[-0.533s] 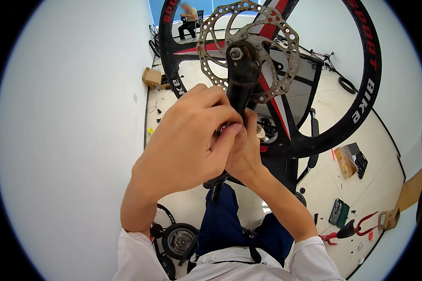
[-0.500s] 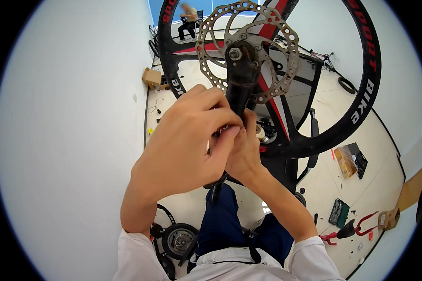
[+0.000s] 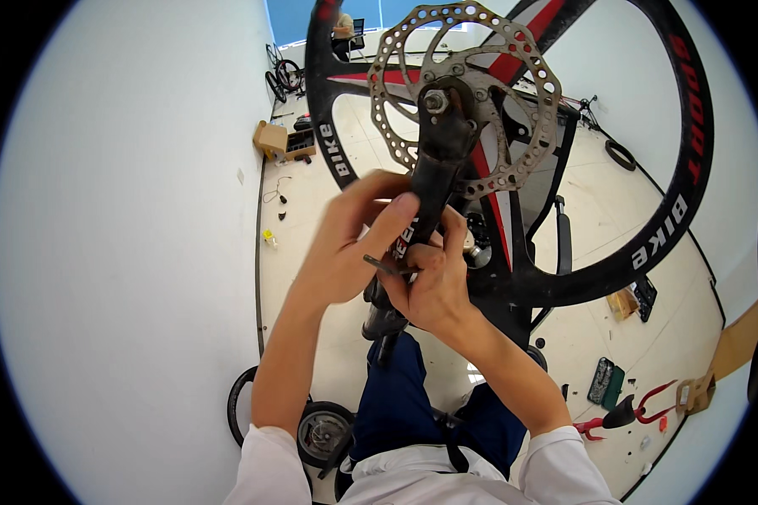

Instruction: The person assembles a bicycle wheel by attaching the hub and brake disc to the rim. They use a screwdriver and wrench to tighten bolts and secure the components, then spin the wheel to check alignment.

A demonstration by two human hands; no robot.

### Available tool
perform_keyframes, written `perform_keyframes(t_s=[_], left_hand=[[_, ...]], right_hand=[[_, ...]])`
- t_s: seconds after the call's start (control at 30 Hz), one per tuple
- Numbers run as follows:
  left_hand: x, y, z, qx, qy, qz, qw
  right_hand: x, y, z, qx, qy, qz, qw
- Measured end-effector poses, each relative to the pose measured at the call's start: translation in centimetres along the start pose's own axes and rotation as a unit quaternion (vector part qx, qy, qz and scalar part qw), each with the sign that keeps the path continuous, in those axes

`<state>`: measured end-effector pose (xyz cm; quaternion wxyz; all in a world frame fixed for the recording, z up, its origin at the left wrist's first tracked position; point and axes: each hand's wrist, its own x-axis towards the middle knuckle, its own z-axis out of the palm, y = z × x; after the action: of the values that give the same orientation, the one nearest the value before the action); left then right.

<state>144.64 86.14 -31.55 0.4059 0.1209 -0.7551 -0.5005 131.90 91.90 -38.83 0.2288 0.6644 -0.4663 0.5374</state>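
The fork leg [image 3: 440, 164] slants up between my hands, with a nut [image 3: 435, 101] and the wheel [image 3: 556, 290] at its upper end. My left hand [image 3: 333, 257] is half curled at the leg's left edge, thumb over its front; I cannot tell whether it grips or only touches. My right hand [image 3: 438, 284] is curled closed at the leg's right edge, seemingly gripping a thin dark rod [image 3: 381, 264] that pokes out leftward. I judge the leg stiff, smooth and a little slippery, heavy with the wheel on it, and best held round its middle, clear of the rotor [image 3: 504, 180]. The rod looks light and rigid, best pinched near its end.
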Motion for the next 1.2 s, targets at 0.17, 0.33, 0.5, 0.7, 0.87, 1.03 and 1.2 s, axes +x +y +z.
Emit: perform_keyframes(t_s=[0.17, 0.33, 0.5, 0.7, 0.87, 1.03, 1.2], left_hand=[[0.9, -2.3, 1.4, -0.057, -0.061, -0.015, 0.996], [1.8, -2.8, 2.5, -0.079, -0.021, -0.043, 0.996], [2.4, -4.2, 3.4, -0.081, 0.023, -0.037, 0.996], [1.7, -3.5, 4.1, -0.056, 0.059, -0.017, 0.997], [2.3, -3.8, 5.0, -0.021, 0.116, -0.019, 0.993], [3.4, -3.3, 6.1, -0.041, 0.201, -0.019, 0.979], [2.4, -2.5, 6.0, -0.004, 0.245, -0.011, 0.97]], right_hand=[[-0.7, -0.6, -0.7, -0.01, -0.028, 0.024, 0.999], [0.3, -0.8, -3.1, 0.054, -0.096, 0.109, 0.988], [0.2, -1.1, -3.4, 0.067, -0.101, 0.147, 0.982], [-1.0, -2.0, -2.5, 0.083, 0.011, 0.16, 0.984], [-2.4, -2.0, -5.6, 0.127, 0.088, 0.17, 0.973], [-1.4, -2.2, -9.8, 0.715, 0.083, 0.319, 0.617], [-2.0, -0.3, -9.5, 0.818, 0.033, 0.268, 0.509]])
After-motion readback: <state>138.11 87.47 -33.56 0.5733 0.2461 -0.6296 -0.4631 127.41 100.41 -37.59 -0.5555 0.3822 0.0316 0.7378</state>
